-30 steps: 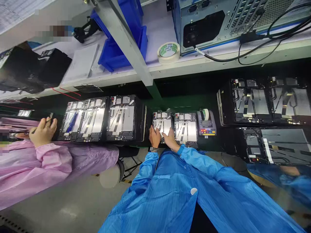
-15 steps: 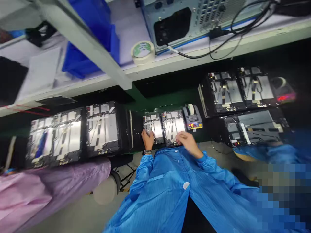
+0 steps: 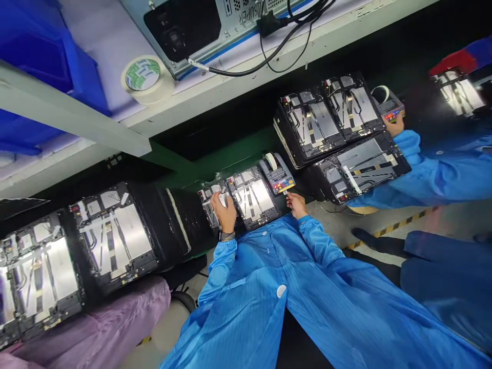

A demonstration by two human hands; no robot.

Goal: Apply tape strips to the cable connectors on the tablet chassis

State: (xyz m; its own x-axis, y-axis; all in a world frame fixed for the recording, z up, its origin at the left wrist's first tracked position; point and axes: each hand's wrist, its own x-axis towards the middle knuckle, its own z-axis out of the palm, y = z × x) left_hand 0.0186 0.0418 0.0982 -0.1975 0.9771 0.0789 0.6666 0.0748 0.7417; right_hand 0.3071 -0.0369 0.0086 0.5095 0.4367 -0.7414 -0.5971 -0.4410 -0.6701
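Note:
My left hand (image 3: pixel 225 211), with a watch on the wrist, rests over the edge of an opened tablet (image 3: pixel 206 202). Its fingers are slightly apart and curved, and they hide part of that tablet. A second opened tablet (image 3: pixel 260 195), with a silver battery plate and dark flex cables, lies just to the right. Beside it stands a grey tape dispenser (image 3: pixel 277 174) with a lit panel and a roll of pale tape (image 3: pixel 271 161). At the dispenser's front edge, my right hand (image 3: pixel 297 206) pinches a short tape strip (image 3: pixel 285 192) between thumb and fingertips.
Stacked opened tablets (image 3: pixel 313 123) stand on the right, others (image 3: pixel 115 236) on the left. A co-worker's hand (image 3: pixel 395 124) touches another tape dispenser (image 3: pixel 390 107). A shelf edge (image 3: pixel 246 84) overhangs the bench, carrying a masking tape roll (image 3: pixel 148 79) and a computer case (image 3: pixel 230 38).
My right hand has moved from over the right tablet to the dispenser's front and closed on the tape end. My left hand remains by the left tablet. The view has shifted rightward.

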